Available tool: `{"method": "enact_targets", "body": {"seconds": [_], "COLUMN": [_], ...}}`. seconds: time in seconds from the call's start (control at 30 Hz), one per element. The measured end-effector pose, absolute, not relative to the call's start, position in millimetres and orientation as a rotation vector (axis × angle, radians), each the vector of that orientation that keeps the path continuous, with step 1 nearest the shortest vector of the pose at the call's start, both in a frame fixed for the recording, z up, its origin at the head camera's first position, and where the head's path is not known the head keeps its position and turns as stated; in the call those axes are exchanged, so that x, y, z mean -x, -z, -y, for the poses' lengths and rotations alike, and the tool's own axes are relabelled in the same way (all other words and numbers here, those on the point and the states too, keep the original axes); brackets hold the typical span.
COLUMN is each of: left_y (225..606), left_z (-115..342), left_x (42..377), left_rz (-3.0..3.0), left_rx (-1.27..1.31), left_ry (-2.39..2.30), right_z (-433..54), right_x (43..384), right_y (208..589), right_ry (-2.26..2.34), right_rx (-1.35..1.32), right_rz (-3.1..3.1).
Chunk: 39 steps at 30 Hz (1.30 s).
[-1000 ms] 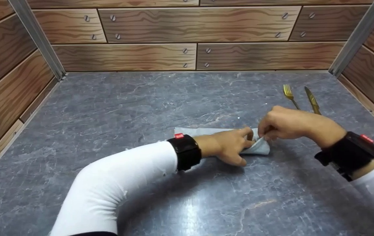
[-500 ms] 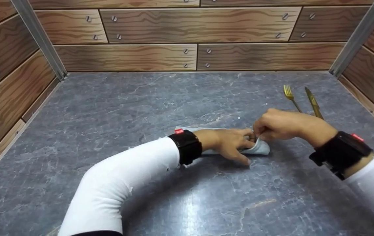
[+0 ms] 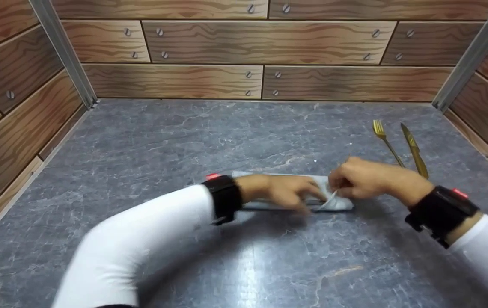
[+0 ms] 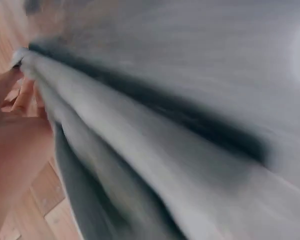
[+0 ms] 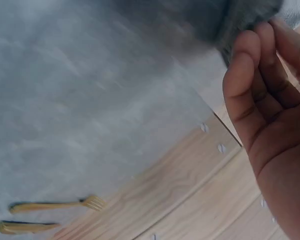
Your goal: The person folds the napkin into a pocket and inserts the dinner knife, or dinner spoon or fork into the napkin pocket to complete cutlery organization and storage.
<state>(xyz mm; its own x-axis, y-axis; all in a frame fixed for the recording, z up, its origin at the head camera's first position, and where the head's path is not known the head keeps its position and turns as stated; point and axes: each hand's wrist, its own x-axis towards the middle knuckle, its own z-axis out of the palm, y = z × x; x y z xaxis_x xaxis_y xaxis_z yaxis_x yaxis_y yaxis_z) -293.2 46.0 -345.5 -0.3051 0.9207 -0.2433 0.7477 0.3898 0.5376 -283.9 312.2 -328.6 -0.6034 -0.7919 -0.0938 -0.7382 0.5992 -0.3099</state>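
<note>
A light blue-grey cloth napkin [image 3: 337, 205], folded into a long strip, lies on the table in the head view. My right hand [image 3: 361, 177] pinches a raised fold near its right end. The same pinch shows in the right wrist view, where my right hand's fingers [image 5: 242, 65] meet the dark cloth edge [image 5: 237, 25]. My left hand [image 3: 289, 191], blurred, is over the middle of the napkin with its fingers extended toward the pinched fold. Long, layered folds of the napkin [image 4: 110, 115] fill much of the left wrist view.
A gold fork [image 3: 380, 132] and a gold knife [image 3: 416, 153] lie side by side at the right, beyond my right wrist. The marbled grey table [image 3: 162, 137] is bounded by wood-patterned panels [image 3: 205, 81] at the back and sides.
My left hand has shifted left along the napkin, away from the right hand. My right hand keeps its pinch on the fold. The head view has tilted slightly up.
</note>
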Motion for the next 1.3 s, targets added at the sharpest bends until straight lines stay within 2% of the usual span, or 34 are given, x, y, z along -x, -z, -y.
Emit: {"method": "enact_targets", "body": {"seconds": [0.1, 0.23, 0.33, 0.47, 0.6, 0.7, 0.8, 0.9, 1.03, 1.1, 1.17, 1.27, 1.3], "left_y": [377, 399, 375, 345, 338, 345, 356, 365, 368, 364, 361, 357, 370], "left_z": [-16, 23, 38, 47, 55, 57, 60, 64, 70, 73, 79, 88, 92], "left_x": [303, 299, 277, 256, 250, 245, 239, 237, 241, 243, 244, 246, 257], "left_rz": [-2.308, -2.634, -2.717, -2.702, -2.735, -2.771, -2.789, -2.805, -2.737, -2.672, -2.678, -2.739, -2.752], "left_rx": [-1.521, -1.52, -1.506, -1.583, -1.617, -1.65, -1.795, -2.092, -2.43, -2.475, -2.394, -2.096, -1.985], "left_ry": [-0.491, -0.404, -0.268, -0.03, 0.244, 0.423, 0.615, 0.901, 1.224, 1.172, 0.876, 0.158, -0.077], "right_z": [-309, -297, -285, -272, -264, -262, -263, -264, -265, -266, -268, -276, -289], "right_x": [277, 265, 256, 246, 238, 233, 231, 232, 234, 234, 236, 246, 262], "right_y": [335, 337, 337, 339, 345, 353, 362, 368, 369, 366, 361, 349, 360], "right_ry": [0.344, 0.245, 0.22, 0.279, 0.121, -0.143, -0.423, -0.594, -0.629, -0.524, -0.295, 0.131, 0.227], "right_rx": [1.256, 1.436, 1.552, 1.531, 1.584, 1.724, 1.958, 2.177, 2.229, 2.113, 1.932, 1.672, 1.622], "right_rz": [-2.642, -2.742, -2.784, -2.795, -2.855, -2.892, -2.884, -2.881, -2.893, -2.881, -2.849, -2.731, -2.682]}}
